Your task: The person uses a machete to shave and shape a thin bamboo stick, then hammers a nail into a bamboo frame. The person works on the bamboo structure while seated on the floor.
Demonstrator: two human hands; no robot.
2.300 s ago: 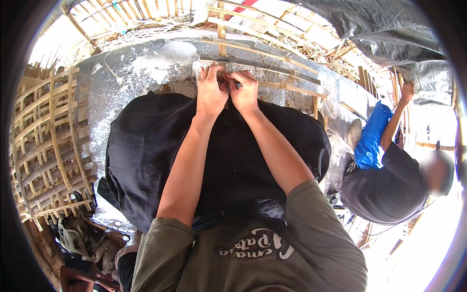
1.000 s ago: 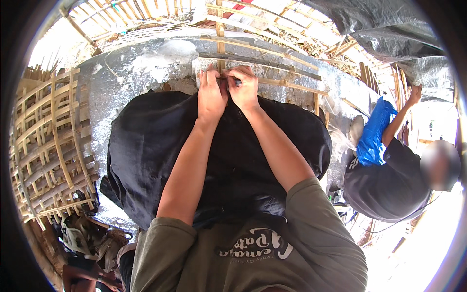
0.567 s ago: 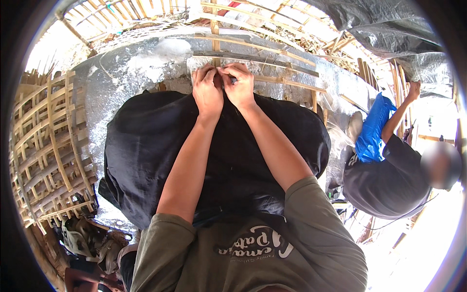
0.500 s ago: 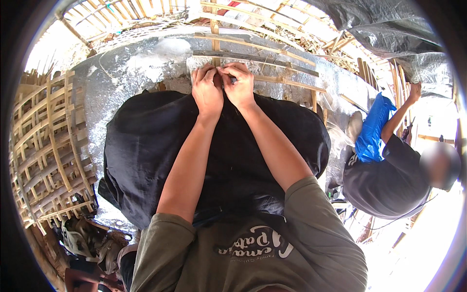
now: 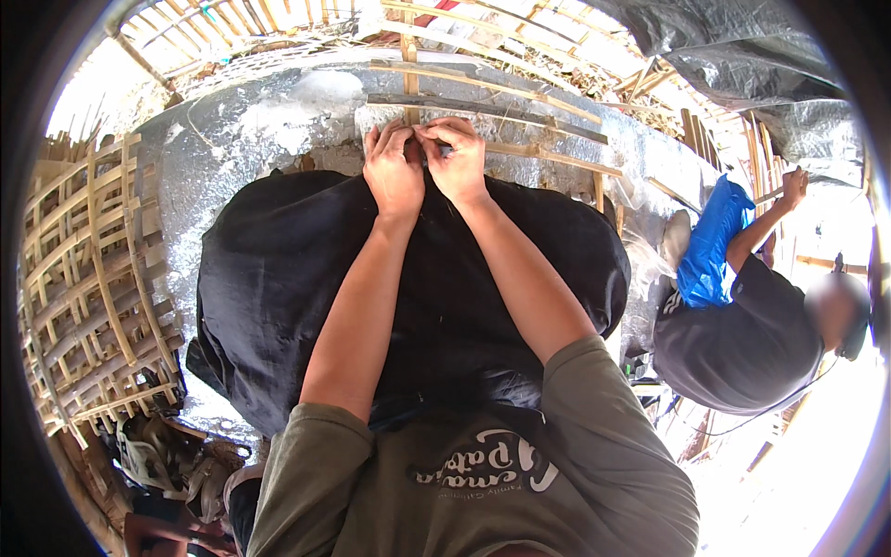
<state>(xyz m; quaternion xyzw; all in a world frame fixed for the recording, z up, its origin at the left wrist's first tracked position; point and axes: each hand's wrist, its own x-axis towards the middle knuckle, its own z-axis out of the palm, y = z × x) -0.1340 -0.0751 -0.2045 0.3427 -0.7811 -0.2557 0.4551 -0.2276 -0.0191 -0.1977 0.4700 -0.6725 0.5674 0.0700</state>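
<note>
My left hand (image 5: pixel 393 172) and my right hand (image 5: pixel 454 160) meet fingertip to fingertip at the near end of a bamboo lattice, both closed in a pinch. An upright bamboo strip (image 5: pixel 410 79) runs away from me just beyond the fingers. Whatever lies between the fingertips is too small and covered to make out. Across the upright strip lie a dark bamboo slat (image 5: pixel 501 114) and a paler slat (image 5: pixel 501 85). Another slat (image 5: pixel 557 161) extends to the right from beside my right hand. Black cloth (image 5: pixel 269 260) covers my spread legs below the hands.
Stacked bamboo lattice panels (image 5: pixel 93 269) stand at the left. On the right, a co-worker (image 5: pixel 733 353) in a dark shirt sits with blue plastic sheeting (image 5: pixel 713 246) on the lap. A grey tarp (image 5: pixel 742 56) hangs at upper right. The floor (image 5: pixel 223 130) is patchy grey.
My hands stay at the same spot, with only a tiny shift of the left one. The co-worker's raised hand has come slightly lower and the head has shifted.
</note>
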